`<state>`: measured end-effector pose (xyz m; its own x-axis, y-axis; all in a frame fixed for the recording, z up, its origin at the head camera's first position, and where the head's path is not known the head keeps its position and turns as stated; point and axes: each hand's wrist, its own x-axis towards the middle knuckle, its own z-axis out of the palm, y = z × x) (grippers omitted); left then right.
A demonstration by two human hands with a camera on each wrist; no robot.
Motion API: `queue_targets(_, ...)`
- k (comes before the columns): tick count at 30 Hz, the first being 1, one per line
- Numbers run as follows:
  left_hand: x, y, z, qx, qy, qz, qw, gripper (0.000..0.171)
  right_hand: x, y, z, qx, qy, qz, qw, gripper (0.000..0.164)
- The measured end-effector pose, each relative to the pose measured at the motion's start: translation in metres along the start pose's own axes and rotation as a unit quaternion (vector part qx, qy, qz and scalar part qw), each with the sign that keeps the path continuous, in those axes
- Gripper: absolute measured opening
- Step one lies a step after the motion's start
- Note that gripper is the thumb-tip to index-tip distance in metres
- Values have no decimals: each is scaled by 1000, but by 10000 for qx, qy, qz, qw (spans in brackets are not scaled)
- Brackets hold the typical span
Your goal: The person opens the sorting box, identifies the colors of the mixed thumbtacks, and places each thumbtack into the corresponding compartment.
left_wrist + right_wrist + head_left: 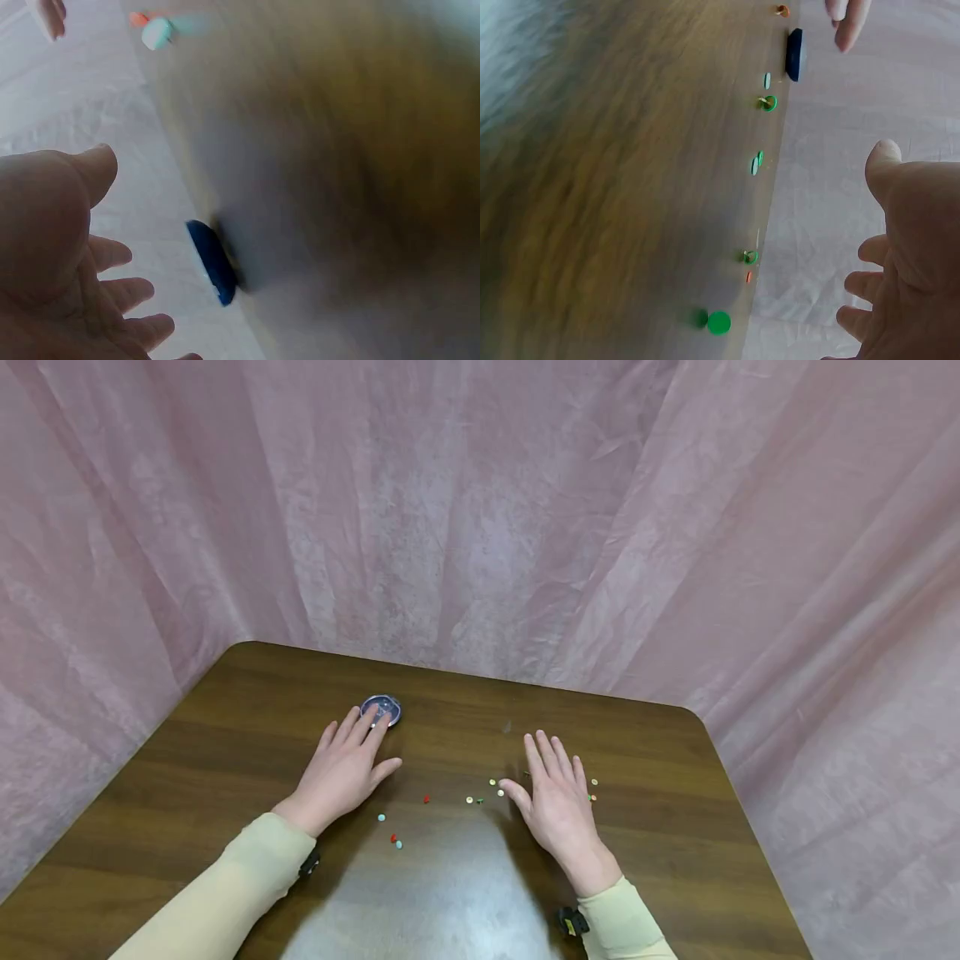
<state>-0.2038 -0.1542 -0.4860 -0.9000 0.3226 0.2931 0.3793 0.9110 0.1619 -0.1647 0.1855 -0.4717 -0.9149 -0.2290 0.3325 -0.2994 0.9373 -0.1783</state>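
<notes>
My left hand (336,783) hovers palm down over the left part of the table, fingers extended, holding nothing. In the head view its fingertips overlap a shallow round dark blue dish (384,700); the left wrist view shows that dish (212,262) beyond the fingers. My right hand (557,810) is likewise palm down and empty above the right side, thumb spread. Small thumbtacks lie scattered around and between the hands: a red one (427,799), a light blue one (382,817), a pale one (469,800), and a green one (718,323) in the right wrist view, among several others.
The brown wooden table (645,752) has rounded far corners. Behind it and along its sides hangs a pink curtain (480,527). A few more tacks (595,782) lie to the right of my right hand.
</notes>
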Motion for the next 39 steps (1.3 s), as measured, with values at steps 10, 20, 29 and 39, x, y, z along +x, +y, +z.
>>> queue_targets(10,23,-24,5,81,-550,-72,9984,75,6,-14,3,93,-214,-104,9997,78)
queue_targets(20,45,-33,1,153,-1052,-81,9943,72,10,-26,9,202,-389,-342,9985,77)
queue_targets(29,46,-37,0,236,-1080,100,9938,66,11,-30,11,279,-326,-440,9981,77)
queue_targets(39,47,-27,1,254,-865,387,9952,61,12,-35,11,261,-543,-551,9967,77)
